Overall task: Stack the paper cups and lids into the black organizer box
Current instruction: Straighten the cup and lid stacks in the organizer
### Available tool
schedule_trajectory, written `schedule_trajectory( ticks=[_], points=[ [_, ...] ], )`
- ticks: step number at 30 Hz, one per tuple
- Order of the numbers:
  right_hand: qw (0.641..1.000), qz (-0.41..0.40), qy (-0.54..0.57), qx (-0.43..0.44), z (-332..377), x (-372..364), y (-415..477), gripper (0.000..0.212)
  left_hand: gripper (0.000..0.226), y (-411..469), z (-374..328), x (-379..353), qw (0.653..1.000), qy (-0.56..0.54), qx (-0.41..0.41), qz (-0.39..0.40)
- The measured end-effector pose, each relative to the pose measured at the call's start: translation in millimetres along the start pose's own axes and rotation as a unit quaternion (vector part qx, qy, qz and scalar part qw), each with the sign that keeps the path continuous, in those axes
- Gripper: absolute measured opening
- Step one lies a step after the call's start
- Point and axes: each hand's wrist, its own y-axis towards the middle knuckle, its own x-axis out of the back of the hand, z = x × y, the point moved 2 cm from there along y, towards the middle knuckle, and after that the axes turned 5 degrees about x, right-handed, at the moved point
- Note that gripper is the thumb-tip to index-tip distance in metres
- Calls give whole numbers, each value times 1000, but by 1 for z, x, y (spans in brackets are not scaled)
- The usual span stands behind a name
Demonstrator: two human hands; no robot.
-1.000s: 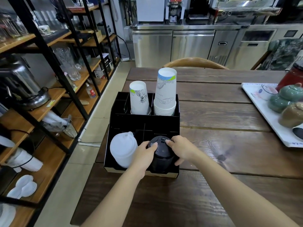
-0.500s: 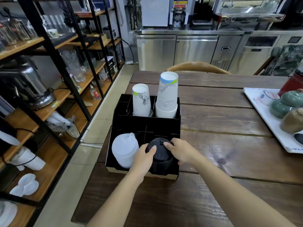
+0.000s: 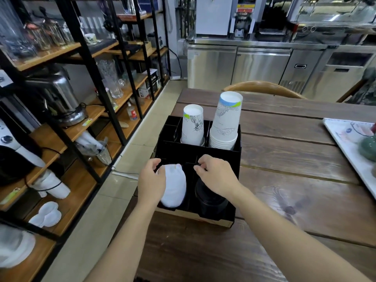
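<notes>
The black organizer box (image 3: 179,152) stands at the left edge of the wooden table (image 3: 289,180). Its back compartments hold a short stack of upside-down paper cups (image 3: 193,127) and a taller stack of cups (image 3: 225,123). A stack of white lids (image 3: 175,190) fills the front left compartment, and a stack of black lids (image 3: 209,200) the front right. My left hand (image 3: 151,180) curves against the left side of the white lids with its fingers apart. Over the black lids hovers my right hand (image 3: 216,174), loosely curled and holding nothing.
A white tray (image 3: 343,139) with a green teapot (image 3: 368,147) lies at the table's right edge. A wooden chair back (image 3: 262,88) stands behind the table. Black-framed shelves (image 3: 91,82) with glassware and appliances line the left side across a narrow aisle.
Both hands have let go of the black lid stack. My left hand has moved left onto the white lids and my right hand has lifted above the black lids.
</notes>
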Motion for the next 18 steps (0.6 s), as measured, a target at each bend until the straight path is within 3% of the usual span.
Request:
schedule_trajectory(
  ticks=[8, 14, 18],
  points=[
    [994, 97, -48, -2, 12, -37, 24, 37, 40, 15, 32, -3, 995, 42, 78, 50],
    [989, 121, -83, 3, 12, -47, 37, 29, 40, 16, 40, -14, 986, -47, 146, 65],
    [985, 140, -100, 12, 9, -52, 41, 24, 27, 18, 39, -15, 987, -67, 133, 58]
  ],
)
